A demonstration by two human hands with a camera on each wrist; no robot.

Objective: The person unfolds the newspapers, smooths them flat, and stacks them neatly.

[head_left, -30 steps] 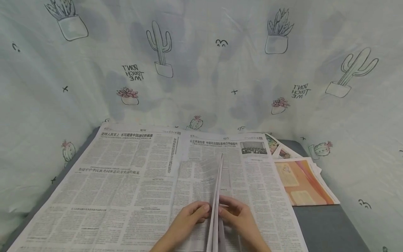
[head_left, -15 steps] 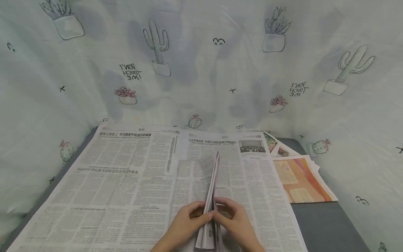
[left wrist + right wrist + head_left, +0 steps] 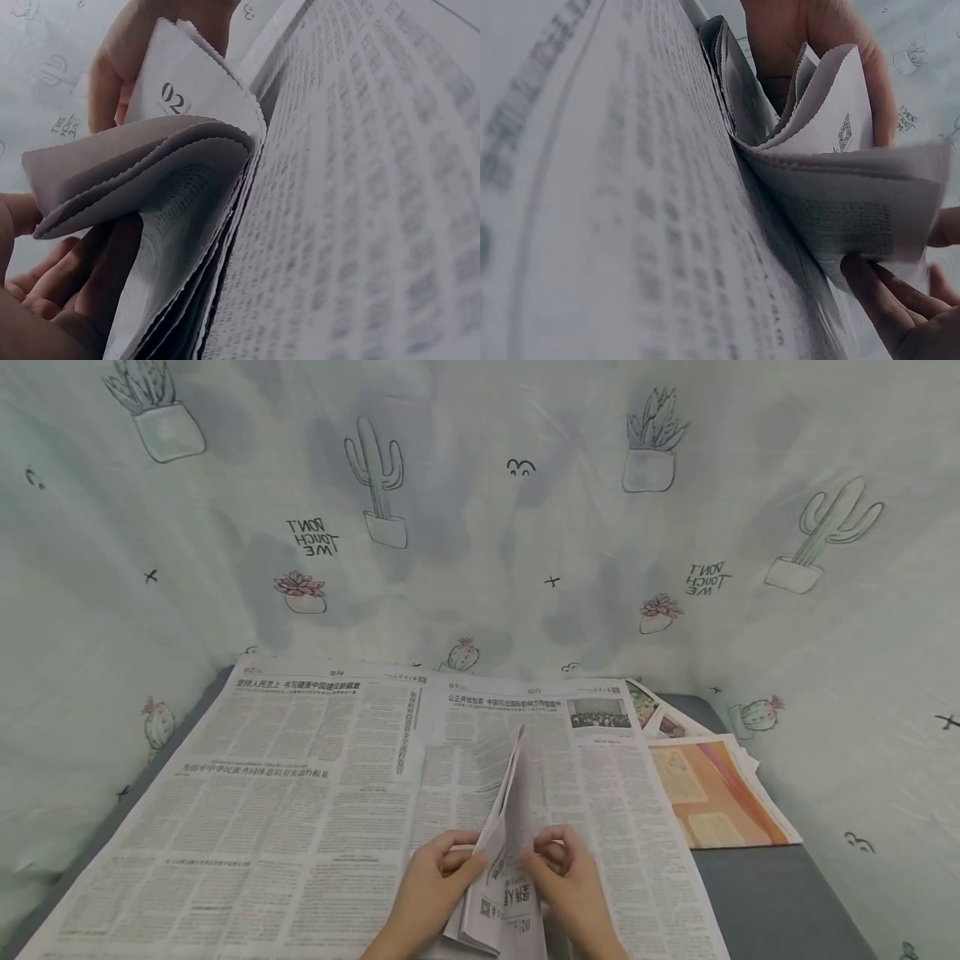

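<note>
A large newspaper (image 3: 247,827) lies spread out in front of me. Near its right half, pleated newspaper folds (image 3: 489,877) stand up as a narrow ridge, fanned apart at the near end. My left hand (image 3: 431,885) pinches the left folds between thumb and fingers. On the other side, my right hand (image 3: 573,885) pinches the right-hand layer. In the left wrist view, a doubled flap (image 3: 112,157) curls over toward the left fingers. The right wrist view has another flap (image 3: 855,202) between the right thumb and fingers. Some fingertips are hidden behind paper.
Orange printed sheets (image 3: 723,797) and other coloured papers (image 3: 675,714) lie at the right, partly beneath the newspaper. The dark grey table top (image 3: 772,893) shows at the right. A cactus-patterned cloth (image 3: 487,527) hangs around the back and sides.
The folds stood close together, then my thumbs met over them. Now my hands have drawn apart, the left folds lean left, and printed paper shows in the opened gap.
</note>
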